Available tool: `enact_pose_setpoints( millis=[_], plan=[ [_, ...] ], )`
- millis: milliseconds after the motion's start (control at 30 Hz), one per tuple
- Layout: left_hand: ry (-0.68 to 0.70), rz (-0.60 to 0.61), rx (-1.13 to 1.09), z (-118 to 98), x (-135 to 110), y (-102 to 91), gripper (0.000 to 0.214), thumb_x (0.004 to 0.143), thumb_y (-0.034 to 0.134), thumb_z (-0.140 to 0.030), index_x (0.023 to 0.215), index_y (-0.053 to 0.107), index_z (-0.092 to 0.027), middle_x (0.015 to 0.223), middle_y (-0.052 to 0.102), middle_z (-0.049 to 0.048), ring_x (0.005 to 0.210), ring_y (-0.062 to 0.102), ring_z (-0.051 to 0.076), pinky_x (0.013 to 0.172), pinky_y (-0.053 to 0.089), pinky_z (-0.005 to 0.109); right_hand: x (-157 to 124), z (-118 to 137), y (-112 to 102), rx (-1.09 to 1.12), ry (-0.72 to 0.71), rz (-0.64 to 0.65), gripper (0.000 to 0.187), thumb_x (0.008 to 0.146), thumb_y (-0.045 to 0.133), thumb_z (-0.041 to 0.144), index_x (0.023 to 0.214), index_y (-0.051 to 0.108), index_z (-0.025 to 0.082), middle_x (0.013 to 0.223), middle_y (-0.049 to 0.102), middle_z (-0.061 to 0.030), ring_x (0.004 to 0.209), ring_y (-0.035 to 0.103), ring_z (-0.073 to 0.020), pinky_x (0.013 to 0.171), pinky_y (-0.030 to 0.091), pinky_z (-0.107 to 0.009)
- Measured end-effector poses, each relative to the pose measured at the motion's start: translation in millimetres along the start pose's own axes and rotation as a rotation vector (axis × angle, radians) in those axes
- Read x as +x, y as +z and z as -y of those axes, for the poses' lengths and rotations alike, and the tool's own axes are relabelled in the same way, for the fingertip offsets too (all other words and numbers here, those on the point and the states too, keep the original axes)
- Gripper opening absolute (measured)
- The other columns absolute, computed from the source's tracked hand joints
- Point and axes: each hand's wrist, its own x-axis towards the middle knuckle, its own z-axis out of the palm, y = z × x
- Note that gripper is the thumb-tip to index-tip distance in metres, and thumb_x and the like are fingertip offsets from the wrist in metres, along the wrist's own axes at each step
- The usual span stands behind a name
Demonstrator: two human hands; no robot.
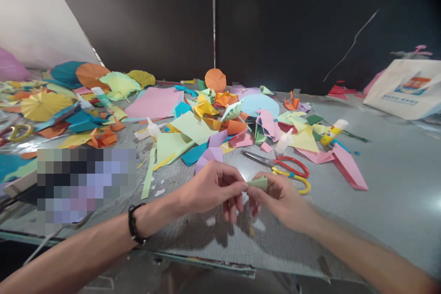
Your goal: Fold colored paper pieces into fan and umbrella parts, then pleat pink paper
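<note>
Left of the grip, a black beaded bracelet (135, 223) is worn on the left wrist, and a lilac paper scrap (208, 156) lies just beyond the left hand (212, 188). That hand is closed in a fingertip pinch on the left end of a small folded strip of pale green paper (257, 183), which is held in the air above the table between both hands. The right hand (280, 202) is pinched on its right end. The strip is judged light, soft and easily creased, so it is best taken gently along its folded edges. Right of the grip lie red-handled scissors (291, 166), a yellow plastic loop handle (298, 183), a glue stick (333, 132) and a pink paper sheet (347, 167) on the grey table (389, 193).
</note>
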Motion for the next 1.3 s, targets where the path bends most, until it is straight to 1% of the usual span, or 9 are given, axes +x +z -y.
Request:
enact_pose_setpoints(
  millis=[267,433,600,700,833,900,1000,1133,1300],
  plan=[
    [0.026,0.0,0.012,-0.4,-3.4,3.6,0.032,0.095,0.07,-0.044,0.084,0.067,-0.014,0.068,0.073,0.0032,0.05,0.072,0.014,0.047,0.057,0.018,-1.8,5.8,-0.3,0.059,0.044,0.018,0.039,0.095,0.072,0.054,0.08,0.06,0.019,0.061,0.068,0.0013,0.047,0.065,-0.0132,0.047,0.051,-0.023],
    [0.068,-0.022,0.06,-1.5,-3.5,0.8,0.033,0.097,0.067,-0.042,0.082,0.067,-0.013,0.068,0.072,0.0036,0.049,0.072,0.014,0.047,0.058,0.018,1.3,7.5,-4.3,0.077,0.048,0.017,0.04,0.094,0.073,0.056,0.084,0.066,0.018,0.071,0.077,-0.0048,0.06,0.075,-0.0166,0.055,0.054,-0.024],
    [0.066,-0.021,0.071,-2.3,-3.5,-0.9,0.034,0.097,0.068,-0.042,0.081,0.067,-0.012,0.067,0.072,0.0034,0.051,0.073,0.014,0.048,0.059,0.017,1.7,4.8,-7.5,0.019,0.046,0.037,0.041,0.098,0.067,0.056,0.088,0.069,0.017,0.073,0.078,-0.0066,0.062,0.076,-0.0177,0.052,0.052,-0.023],
    [0.06,-0.012,-0.027,-4.7,-2.8,-4.2,0.034,0.095,0.071,-0.042,0.08,0.066,-0.012,0.065,0.074,0.0049,0.048,0.072,0.015,0.044,0.057,0.017,2.4,0.6,-12.7,-0.139,-0.113,-0.074,0.029,0.099,0.07,0.047,0.108,0.071,0.019,0.099,0.08,-0.0084,0.08,0.077,-0.0189,0.067,0.06,-0.028],
    [0.056,0.012,-0.17,-8.8,0.0,-12.3,0.031,0.091,0.077,-0.038,0.083,0.068,-0.01,0.061,0.074,0.006,0.043,0.07,0.016,0.04,0.056,0.019,3.3,-6.1,-22.8,-0.542,-0.574,-0.254,0.055,0.092,0.082,0.027,0.141,0.057,0.026,0.142,0.064,-0.0107,0.123,0.066,-0.026,0.102,0.057,-0.041],
    [0.031,0.067,-0.195,-9.7,1.2,-15.1,0.029,0.091,0.076,-0.037,0.083,0.069,-0.009,0.06,0.074,0.0064,0.041,0.069,0.016,0.038,0.055,0.019,3.1,-8.2,-25.6,-0.707,-0.759,-0.226,0.046,0.095,0.076,0.016,0.137,0.061,0.025,0.14,0.065,-0.0109,0.128,0.062,-0.0266,0.108,0.052,-0.044],
    [-0.003,0.155,-0.203,-8.6,2.1,-15.2,0.03,0.094,0.073,-0.037,0.083,0.068,-0.01,0.063,0.075,0.0078,0.041,0.069,0.016,0.039,0.056,0.02,1.6,-8.9,-24.5,-0.754,-0.86,-0.205,0.032,0.098,0.064,0.004,0.125,0.067,0.022,0.121,0.073,-0.0089,0.113,0.068,-0.0228,0.097,0.055,-0.039],
    [0.054,0.099,-0.168,-4.9,3.1,-10.6,0.029,0.096,0.071,-0.039,0.091,0.07,-0.01,0.073,0.078,0.0089,0.051,0.074,0.017,0.046,0.059,0.02,-1.6,-8.3,-18.6,-0.668,-0.782,-0.269,0.023,0.098,0.065,0.003,0.111,0.07,0.022,0.099,0.076,-0.0033,0.091,0.071,-0.0176,0.082,0.056,-0.032],
    [0.118,0.018,-0.115,-1.1,5.1,-7.1,0.028,0.096,0.072,-0.037,0.101,0.073,-0.009,0.076,0.078,0.0073,0.056,0.076,0.017,0.049,0.061,0.02,-2.7,-3.6,-12.6,-0.538,-0.48,-0.318,0.009,0.099,0.068,0.019,0.094,0.074,0.022,0.085,0.076,-0.0008,0.076,0.07,-0.016,0.07,0.055,-0.028]
  ],
)
